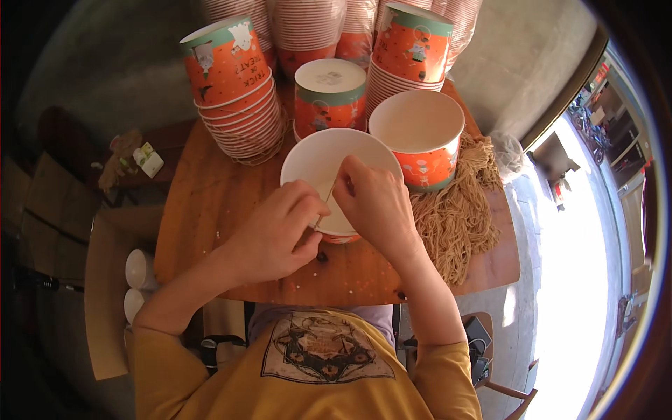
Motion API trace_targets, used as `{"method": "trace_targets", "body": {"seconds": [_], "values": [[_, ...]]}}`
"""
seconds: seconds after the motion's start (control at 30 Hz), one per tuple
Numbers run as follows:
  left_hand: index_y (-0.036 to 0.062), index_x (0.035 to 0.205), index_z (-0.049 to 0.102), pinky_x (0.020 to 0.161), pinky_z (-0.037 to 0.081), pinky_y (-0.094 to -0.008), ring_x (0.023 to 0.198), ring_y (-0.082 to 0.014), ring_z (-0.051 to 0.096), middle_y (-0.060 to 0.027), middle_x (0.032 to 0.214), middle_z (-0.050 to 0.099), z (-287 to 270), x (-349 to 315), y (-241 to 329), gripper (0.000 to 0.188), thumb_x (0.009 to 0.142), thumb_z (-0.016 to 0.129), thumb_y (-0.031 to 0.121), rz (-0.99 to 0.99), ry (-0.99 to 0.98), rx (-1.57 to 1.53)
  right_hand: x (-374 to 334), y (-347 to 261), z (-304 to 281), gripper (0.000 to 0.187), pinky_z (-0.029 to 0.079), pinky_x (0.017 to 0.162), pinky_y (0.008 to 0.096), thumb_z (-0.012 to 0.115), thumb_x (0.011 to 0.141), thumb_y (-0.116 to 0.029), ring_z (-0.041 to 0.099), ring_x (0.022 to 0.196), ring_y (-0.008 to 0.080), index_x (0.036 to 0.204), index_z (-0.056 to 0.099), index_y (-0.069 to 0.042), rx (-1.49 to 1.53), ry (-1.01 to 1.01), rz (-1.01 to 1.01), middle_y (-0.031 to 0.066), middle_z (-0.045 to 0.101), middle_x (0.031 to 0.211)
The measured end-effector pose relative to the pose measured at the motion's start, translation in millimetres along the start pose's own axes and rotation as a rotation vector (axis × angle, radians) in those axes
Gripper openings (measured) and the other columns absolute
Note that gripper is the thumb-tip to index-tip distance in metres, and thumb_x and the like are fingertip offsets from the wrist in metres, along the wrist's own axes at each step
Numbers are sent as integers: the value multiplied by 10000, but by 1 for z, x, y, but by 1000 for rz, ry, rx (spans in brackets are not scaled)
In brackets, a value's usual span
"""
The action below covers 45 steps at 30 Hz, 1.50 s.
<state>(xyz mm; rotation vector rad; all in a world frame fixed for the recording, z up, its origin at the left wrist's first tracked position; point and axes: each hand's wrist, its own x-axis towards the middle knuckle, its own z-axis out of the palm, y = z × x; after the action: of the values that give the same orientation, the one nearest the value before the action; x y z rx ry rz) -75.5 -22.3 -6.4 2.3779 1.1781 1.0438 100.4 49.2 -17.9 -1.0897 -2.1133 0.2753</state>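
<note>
A white-lined orange paper bucket stands upright on the table before me, its mouth facing up. My left hand is at the bucket's near-left rim, thumb and fingers pinched together on a thin cord. Over the bucket's mouth, my right hand is closed, and the thin cord runs from its fingertips toward the left. How the cord meets the rim is hidden by my fingers. A heap of tan cord lies on the table right of my right hand.
Another open orange bucket touches the cord heap. Behind stand an upturned bucket, a leaning nested stack at left, another stack at right, and wrapped cups. A cardboard box with white cups sits on the floor left of the table.
</note>
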Motion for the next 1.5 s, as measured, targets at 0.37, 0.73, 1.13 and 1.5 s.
{"method": "trace_targets", "body": {"seconds": [0.37,0.73,1.13,1.5], "values": [[38,940,565,826,497,-379,927,-277,559,-95,954,551,-17,16,-14,296,672,688,19,456,-267,333,5,0,2,124,509,580,484,599,838,-112,632,633,395,770,575,-12,-46,-89,3,188,628,665],[116,892,563,926,477,-344,1091,-202,569,-21,1048,585,-62,6,-60,140,768,627,128,573,-275,771,7,6,-44,157,482,621,312,662,871,-162,613,622,166,940,672,-21,202,-120,248,103,636,684],[51,1256,463,877,493,-331,1046,-179,573,-108,1134,565,-33,-7,-8,287,978,523,15,-45,215,-346,-32,-26,-77,163,323,389,148,500,1003,-148,438,447,32,1096,583,-42,1326,-213,684,-13,537,646],[39,1131,539,562,445,-186,651,-60,582,-49,858,633,29,-46,49,134,1035,489,118,-638,-221,-1043,-42,3,-61,158,427,560,171,502,1018,-146,513,617,32,1089,602,-46,1465,-66,553,-19,580,754]]}}
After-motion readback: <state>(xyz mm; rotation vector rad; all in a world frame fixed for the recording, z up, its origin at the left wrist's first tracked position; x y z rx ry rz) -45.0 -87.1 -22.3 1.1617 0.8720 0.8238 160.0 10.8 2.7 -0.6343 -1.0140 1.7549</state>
